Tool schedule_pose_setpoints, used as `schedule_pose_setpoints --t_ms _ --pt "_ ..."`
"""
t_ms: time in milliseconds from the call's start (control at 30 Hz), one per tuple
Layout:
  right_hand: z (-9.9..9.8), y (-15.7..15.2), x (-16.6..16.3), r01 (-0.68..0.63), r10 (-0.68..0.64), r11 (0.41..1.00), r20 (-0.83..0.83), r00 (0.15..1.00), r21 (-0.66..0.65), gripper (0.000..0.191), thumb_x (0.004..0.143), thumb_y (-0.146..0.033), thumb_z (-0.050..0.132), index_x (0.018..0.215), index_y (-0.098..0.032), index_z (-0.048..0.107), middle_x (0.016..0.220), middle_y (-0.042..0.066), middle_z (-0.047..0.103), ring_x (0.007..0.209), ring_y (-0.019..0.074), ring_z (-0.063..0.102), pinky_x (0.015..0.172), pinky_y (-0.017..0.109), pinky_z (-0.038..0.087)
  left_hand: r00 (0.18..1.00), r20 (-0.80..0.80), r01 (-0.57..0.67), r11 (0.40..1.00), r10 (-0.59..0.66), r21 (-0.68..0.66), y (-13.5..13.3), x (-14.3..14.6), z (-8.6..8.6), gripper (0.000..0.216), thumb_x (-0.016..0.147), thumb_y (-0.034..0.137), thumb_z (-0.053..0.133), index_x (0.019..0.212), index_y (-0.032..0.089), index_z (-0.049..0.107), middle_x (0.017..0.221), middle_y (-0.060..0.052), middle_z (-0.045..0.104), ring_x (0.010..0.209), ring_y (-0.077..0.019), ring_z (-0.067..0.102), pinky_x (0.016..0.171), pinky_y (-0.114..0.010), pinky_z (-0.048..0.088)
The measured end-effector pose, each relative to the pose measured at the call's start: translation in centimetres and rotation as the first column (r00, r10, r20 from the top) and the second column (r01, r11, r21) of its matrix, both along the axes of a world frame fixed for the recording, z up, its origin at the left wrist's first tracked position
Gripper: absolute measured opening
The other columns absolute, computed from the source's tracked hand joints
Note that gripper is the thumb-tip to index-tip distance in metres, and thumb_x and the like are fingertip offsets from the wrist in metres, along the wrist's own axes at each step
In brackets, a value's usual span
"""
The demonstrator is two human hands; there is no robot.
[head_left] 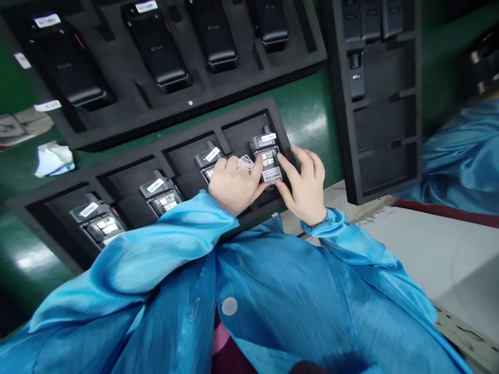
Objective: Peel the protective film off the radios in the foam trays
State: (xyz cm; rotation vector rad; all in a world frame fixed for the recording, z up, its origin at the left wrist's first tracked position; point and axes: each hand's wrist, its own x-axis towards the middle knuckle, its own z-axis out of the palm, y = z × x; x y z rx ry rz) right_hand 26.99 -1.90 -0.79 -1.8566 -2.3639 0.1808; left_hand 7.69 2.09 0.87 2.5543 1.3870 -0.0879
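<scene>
A handheld radio [270, 175] with a stubby antenna lies face down in the rightmost compartment of the nearer black foam tray [132, 143]. Its back is uncovered, showing a bay with metal card slots and a barcode label. My left hand [236, 184] is curled at the radio's left side, thumb and forefinger pressed to its edge. A thin white looped cord [245, 162] shows by those fingers; whether they grip it, I cannot tell. From the right side, the thumb and forefinger of my right hand [306, 182] hold the same radio.
Several similar open-backed radios [161, 195] lie further left in this tray. Behind it, another foam tray [218, 96] carries closed black radios [158, 49]. A third tray [384, 117] at right holds small battery packs [356, 75]. Crumpled white paper [52, 158] lies left; a person's blue sleeve [463, 156] shows right.
</scene>
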Motion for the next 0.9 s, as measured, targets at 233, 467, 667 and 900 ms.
schedule_pose_setpoints --t_ms 233,467,667,900 --pt "0.1 -0.4 0.0 -0.007 0.007 1.0 0.016 1.0 -0.009 0.048 0.095 -0.052 0.044 0.137 -0.029 0.052 0.153 0.006 0.036 0.138 0.0311 0.03 0.115 0.051 0.028 0.999 -0.021 0.037 0.999 -0.036 0.039 -0.5 -0.1 -0.2 0.06 0.096 0.05 0.039 0.141 0.013 0.049 0.092 -0.022 0.066 0.092 -0.0359 0.057 0.076 -0.045 0.037" --pt "0.4 1.3 -1.3 -0.033 0.034 0.999 -0.037 0.999 0.023 0.048 0.094 -0.046 0.049 0.139 -0.032 0.05 0.152 0.008 0.034 0.138 0.0334 0.03 0.112 0.054 0.032 0.995 0.044 0.082 0.995 -0.084 0.062 -1.5 -0.1 -0.4 0.055 0.096 0.047 0.042 0.137 0.013 0.054 0.094 -0.021 0.068 0.092 -0.0354 0.058 0.076 -0.045 0.038" --pt "-0.5 1.6 -1.5 -0.072 0.072 0.997 -0.022 0.997 0.017 0.046 0.095 -0.043 0.047 0.14 -0.035 0.048 0.154 0.007 0.032 0.141 0.0334 0.027 0.113 0.057 0.029 0.992 0.119 0.035 0.999 -0.039 0.037 -1.9 -0.6 0.1 0.049 0.094 0.042 0.049 0.134 0.014 0.057 0.101 -0.021 0.068 0.096 -0.0351 0.06 0.081 -0.046 0.041" --pt "1.2 1.4 -2.3 -0.054 0.069 0.994 -0.168 0.983 0.096 0.041 0.094 -0.035 0.05 0.135 -0.031 0.053 0.15 0.007 0.038 0.14 0.0317 0.03 0.113 0.056 0.029 0.474 0.739 0.233 0.741 0.48 -0.63 -3.9 -6.1 3.1 0.04 0.093 0.049 0.048 0.073 0.018 0.063 0.069 -0.003 0.06 0.064 -0.0147 0.051 0.065 -0.031 0.039"
